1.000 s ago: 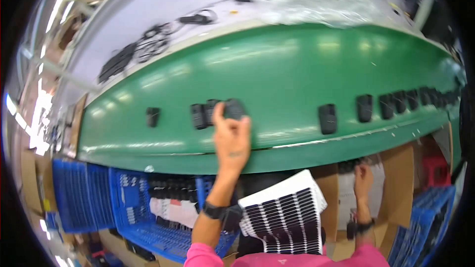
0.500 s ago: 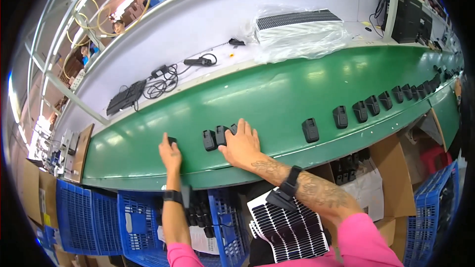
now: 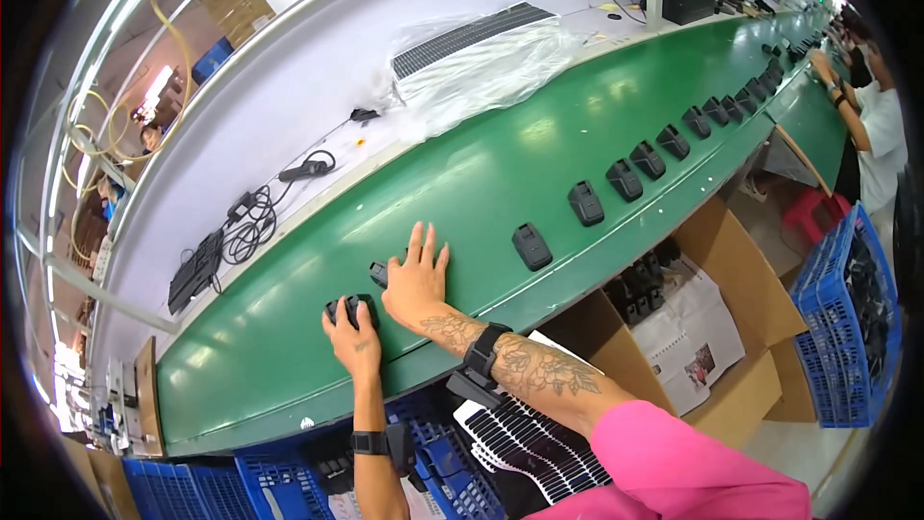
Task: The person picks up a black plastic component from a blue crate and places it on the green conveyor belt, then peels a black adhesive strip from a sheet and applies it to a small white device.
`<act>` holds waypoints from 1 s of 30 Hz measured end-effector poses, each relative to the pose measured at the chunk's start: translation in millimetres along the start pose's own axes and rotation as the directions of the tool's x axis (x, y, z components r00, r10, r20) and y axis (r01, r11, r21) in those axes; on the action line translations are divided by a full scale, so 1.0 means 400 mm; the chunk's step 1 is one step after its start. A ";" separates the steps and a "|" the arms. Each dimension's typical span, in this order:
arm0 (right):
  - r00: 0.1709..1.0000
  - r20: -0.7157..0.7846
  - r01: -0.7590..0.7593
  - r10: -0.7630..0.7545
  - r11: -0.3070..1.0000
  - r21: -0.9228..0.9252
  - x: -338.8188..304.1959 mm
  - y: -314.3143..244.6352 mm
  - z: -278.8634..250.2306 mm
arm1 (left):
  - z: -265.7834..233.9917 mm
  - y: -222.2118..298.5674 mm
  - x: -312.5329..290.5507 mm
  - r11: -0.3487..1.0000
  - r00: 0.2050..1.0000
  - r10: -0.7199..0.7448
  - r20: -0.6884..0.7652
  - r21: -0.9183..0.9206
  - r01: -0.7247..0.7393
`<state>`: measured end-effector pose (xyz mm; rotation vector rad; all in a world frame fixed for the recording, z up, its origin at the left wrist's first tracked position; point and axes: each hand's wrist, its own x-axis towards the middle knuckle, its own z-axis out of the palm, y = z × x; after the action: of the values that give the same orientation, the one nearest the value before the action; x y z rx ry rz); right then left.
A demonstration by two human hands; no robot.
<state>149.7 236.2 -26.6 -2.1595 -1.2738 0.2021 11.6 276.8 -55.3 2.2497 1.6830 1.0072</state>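
Observation:
My left hand (image 3: 357, 345) is on the green work surface (image 3: 462, 197), its fingers bent over a close pair of small black plastic devices (image 3: 348, 309). Just to the right is my right hand (image 3: 416, 287), palm down with its fingers stretched and spread. Beside its thumb lies another black device (image 3: 378, 273), partly covered, so whether the hand touches it I cannot tell. Further right, a lone black device (image 3: 531, 247) begins a row of similar blocky devices (image 3: 624, 180) along the near edge. Both wrists wear black straps.
Plastic-wrapped dark striped sheets (image 3: 481, 63) lie on the back ledge, with a black cable bundle (image 3: 252, 231) to the left. Below the edge are blue baskets (image 3: 448, 467) and an open cardboard box (image 3: 741, 318). A striped sheet (image 3: 539, 448) lies at my lap. Another person (image 3: 874, 125) works at far right.
The view has swung to the right. My left hand has closed over a pair of black devices and my right hand has come nearer to it. Another person has come into view at right.

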 end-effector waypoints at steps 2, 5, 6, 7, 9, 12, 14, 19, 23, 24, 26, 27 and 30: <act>0.998 -0.016 -0.061 0.061 0.998 -0.011 0.003 0.016 0.002 | 0.022 0.038 -0.017 0.998 0.998 0.061 0.009 -0.002 -0.061; 0.976 -0.177 -0.096 0.127 0.980 0.175 -0.005 0.020 0.005 | 0.031 0.056 -0.021 0.996 0.997 0.072 0.014 -0.050 -0.071; 0.972 -0.191 -0.103 0.137 0.979 0.178 0.004 0.016 0.018 | 0.027 0.051 -0.019 0.995 0.996 0.088 0.002 -0.053 -0.088; 0.979 -0.189 -0.055 0.082 0.988 0.146 0.020 0.016 0.037 | 0.023 0.059 -0.019 0.994 0.997 0.075 0.010 -0.075 -0.074; 0.990 -0.125 0.078 -0.065 0.992 0.104 0.037 -0.018 0.051 | 0.018 0.009 -0.009 0.994 0.995 0.101 -0.006 -0.037 -0.101; 0.992 -0.127 0.025 -0.012 0.995 0.097 0.036 -0.010 0.042 | 0.004 -0.011 -0.007 0.990 0.990 0.143 -0.019 0.001 -0.143; 0.985 -0.172 0.021 0.000 0.993 0.120 0.034 0.047 0.030 | 0.033 0.024 -0.014 0.991 0.991 0.131 -0.041 0.014 -0.131; 0.975 -0.218 0.063 -0.038 0.992 0.111 0.011 0.009 0.073 | 0.019 0.034 -0.021 0.999 0.998 0.029 -0.060 -0.040 -0.032; 0.992 -0.101 0.090 -0.076 0.985 0.150 0.006 -0.006 0.043 | 0.005 0.033 -0.024 0.999 0.996 0.012 -0.091 -0.041 -0.016; 0.993 -0.083 0.100 -0.088 0.983 0.154 0.009 -0.002 0.035 | 0.009 0.034 -0.031 0.999 0.997 0.003 -0.075 -0.047 -0.007; 0.992 -0.058 0.118 -0.110 0.980 0.159 0.025 -0.002 0.021 | 0.013 0.033 -0.028 0.999 0.996 0.023 -0.083 -0.042 -0.027; 0.992 -0.033 0.129 -0.125 0.979 0.158 0.039 0.005 0.010 | 0.015 0.033 -0.018 0.999 0.996 0.027 -0.082 -0.033 -0.030; 0.988 -0.064 0.151 -0.141 0.972 0.179 0.026 0.052 -0.063 | 0.028 0.044 -0.009 0.986 0.983 0.163 -0.082 -0.030 -0.166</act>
<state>181.2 226.9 -16.6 -1.8959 -1.3249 0.1938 31.7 270.2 -56.6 2.3868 1.5138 1.1673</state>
